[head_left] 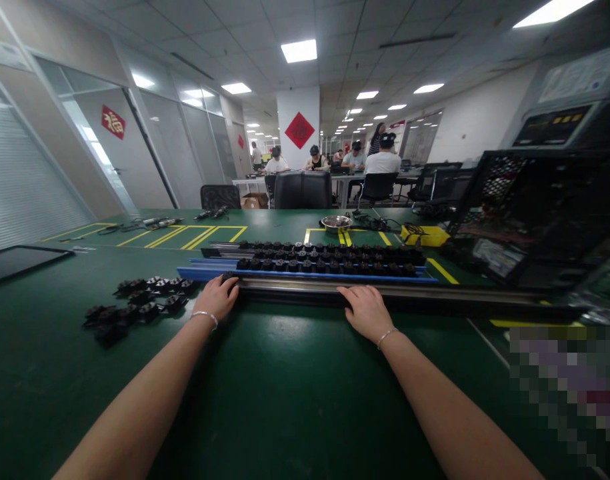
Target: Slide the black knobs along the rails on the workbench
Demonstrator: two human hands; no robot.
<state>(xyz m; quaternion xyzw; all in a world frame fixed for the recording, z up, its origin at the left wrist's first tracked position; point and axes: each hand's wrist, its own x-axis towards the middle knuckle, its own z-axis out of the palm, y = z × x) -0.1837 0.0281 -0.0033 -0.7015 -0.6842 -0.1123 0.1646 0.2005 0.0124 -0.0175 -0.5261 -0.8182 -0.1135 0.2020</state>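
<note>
A long dark rail [295,287] with a metallic inner channel lies across the green table in front of me. My left hand [217,297] is at its left end, fingers bent over a small black block [228,275], mostly covered by the fingertips. Further right, my right hand [369,311] grips the rail's near edge, fingers over the top and thumb in front. Just behind, blue rails [205,272] run parallel, beside rows of black socket-like blocks [305,265]. More loose black blocks [147,311] are grouped left of my left hand.
A metal bowl [336,223] and a yellow bin [425,235] stand beyond the rails. Cables and tools [157,222] lie at the back left, near a dark flat panel [22,263]. An open black equipment case [539,213] rises on the right. People sit at tables behind.
</note>
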